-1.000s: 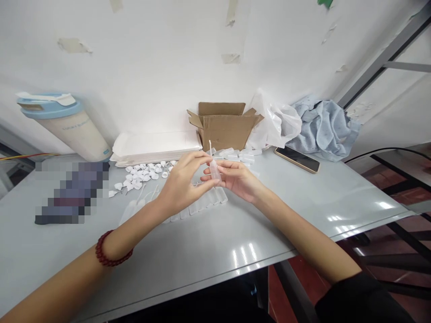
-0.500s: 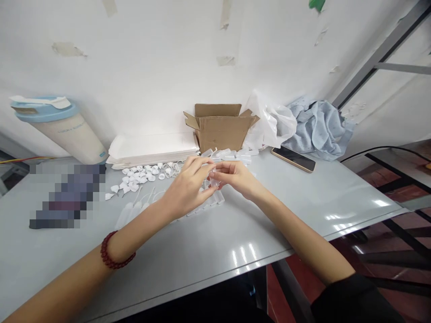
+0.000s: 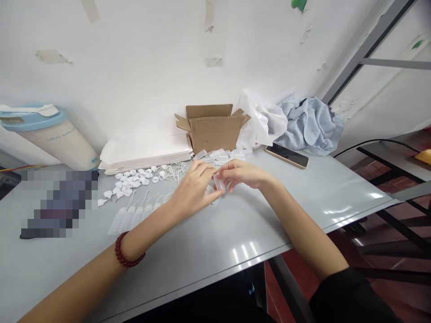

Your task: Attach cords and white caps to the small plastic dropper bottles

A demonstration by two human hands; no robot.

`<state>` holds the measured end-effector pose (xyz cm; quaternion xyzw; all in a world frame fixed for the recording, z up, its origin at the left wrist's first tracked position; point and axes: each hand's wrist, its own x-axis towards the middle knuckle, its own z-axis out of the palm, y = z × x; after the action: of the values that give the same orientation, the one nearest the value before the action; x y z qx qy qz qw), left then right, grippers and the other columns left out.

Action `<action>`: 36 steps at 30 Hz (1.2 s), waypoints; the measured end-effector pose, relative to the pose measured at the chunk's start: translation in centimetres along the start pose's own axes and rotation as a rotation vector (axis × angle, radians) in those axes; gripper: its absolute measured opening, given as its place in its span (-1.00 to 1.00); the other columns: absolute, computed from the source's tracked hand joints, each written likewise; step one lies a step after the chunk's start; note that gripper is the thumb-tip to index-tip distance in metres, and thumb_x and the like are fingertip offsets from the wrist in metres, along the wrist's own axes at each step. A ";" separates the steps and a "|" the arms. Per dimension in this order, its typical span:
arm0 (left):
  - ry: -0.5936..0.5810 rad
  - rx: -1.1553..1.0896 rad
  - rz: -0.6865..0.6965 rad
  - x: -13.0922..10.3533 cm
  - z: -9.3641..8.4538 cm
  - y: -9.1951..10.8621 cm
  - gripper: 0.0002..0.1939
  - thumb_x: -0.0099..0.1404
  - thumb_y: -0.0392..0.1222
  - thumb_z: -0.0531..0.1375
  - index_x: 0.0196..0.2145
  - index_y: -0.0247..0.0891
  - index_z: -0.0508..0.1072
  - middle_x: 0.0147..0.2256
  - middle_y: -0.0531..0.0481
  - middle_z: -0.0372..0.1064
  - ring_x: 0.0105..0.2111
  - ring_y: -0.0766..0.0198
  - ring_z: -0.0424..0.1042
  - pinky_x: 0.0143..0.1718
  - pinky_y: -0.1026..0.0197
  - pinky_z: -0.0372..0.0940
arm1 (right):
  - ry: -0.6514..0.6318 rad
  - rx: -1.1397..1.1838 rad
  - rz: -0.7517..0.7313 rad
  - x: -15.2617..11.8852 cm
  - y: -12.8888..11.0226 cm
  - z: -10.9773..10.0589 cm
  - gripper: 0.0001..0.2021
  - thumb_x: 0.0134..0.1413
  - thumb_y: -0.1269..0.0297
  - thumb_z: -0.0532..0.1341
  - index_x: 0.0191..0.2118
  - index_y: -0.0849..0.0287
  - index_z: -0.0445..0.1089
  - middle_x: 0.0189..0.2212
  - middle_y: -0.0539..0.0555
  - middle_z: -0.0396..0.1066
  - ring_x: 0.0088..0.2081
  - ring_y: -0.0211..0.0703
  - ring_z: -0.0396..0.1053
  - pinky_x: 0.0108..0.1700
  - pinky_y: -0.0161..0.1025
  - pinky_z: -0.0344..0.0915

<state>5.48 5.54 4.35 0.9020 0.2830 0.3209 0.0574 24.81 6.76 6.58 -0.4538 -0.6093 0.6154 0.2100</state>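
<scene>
A small clear plastic bottle (image 3: 219, 182) is held between my two hands over the table. The left thumb of my left hand (image 3: 192, 187) lies under its lower end, the other fingers near its top; the hand is closed around it. My right hand (image 3: 243, 174) pinches at the upper end from the right with bent fingers, its exact contact partly hidden. To the left, a row of translucent bottles (image 3: 127, 220) with thin white tubes lies on the table, partly behind my left forearm. Beyond them are loose white caps (image 3: 134, 179) and a bunch of thin white tubes (image 3: 175, 171).
More clear bottles (image 3: 224, 155) lie before an open cardboard box (image 3: 213, 132). White sheets (image 3: 144, 152) are stacked against the wall, beside a blue-lidded tumbler (image 3: 57, 134). A plastic bag (image 3: 261, 121), a phone (image 3: 287, 155) and a blue cloth (image 3: 308, 125) are at right.
The view has shifted slightly right. My right fingers have opened a little, and the clear bottle shows more plainly between my hands, tilted.
</scene>
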 end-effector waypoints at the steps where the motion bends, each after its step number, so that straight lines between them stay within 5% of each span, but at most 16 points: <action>1: -0.022 0.001 -0.016 0.0 0.2 0.1 -0.73 0.20 -0.19 0.30 -0.17 -0.35 0.40 -0.20 -0.17 0.42 -0.09 -0.01 0.26 -0.09 -0.06 0.32 | 0.007 -0.058 0.030 0.0 0.1 -0.1 -0.81 0.01 0.23 0.24 -0.40 0.27 0.48 -0.42 0.11 0.48 -0.40 -0.23 0.44 -0.41 -0.33 0.38; 19: -0.350 -0.001 -0.261 -0.7 1.4 0.8 -0.69 0.23 -0.11 0.23 -0.15 -0.39 0.39 -0.15 -0.22 0.39 -0.06 -0.05 0.29 -0.07 -0.04 0.29 | 0.074 -0.402 0.063 1.0 1.0 0.3 -0.84 -0.06 0.45 0.16 -0.33 0.26 0.47 -0.42 0.07 0.46 -0.45 -0.25 0.43 -0.51 -0.38 0.24; 36: -0.380 -0.084 -0.193 -1.0 0.7 0.7 -0.71 0.23 -0.13 0.17 -0.11 -0.28 0.35 -0.15 -0.18 0.37 -0.13 -0.01 0.36 -0.16 -0.01 0.34 | 0.039 -0.343 0.066 1.1 1.2 0.1 -0.91 -0.07 0.48 0.18 -0.44 0.27 0.45 -0.52 0.03 0.45 -0.49 -0.26 0.44 -0.50 -0.37 0.29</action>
<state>5.57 4.48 3.47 0.9119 0.3383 0.1499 0.1778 24.51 7.40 5.12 -0.5145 -0.6860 0.5002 0.1208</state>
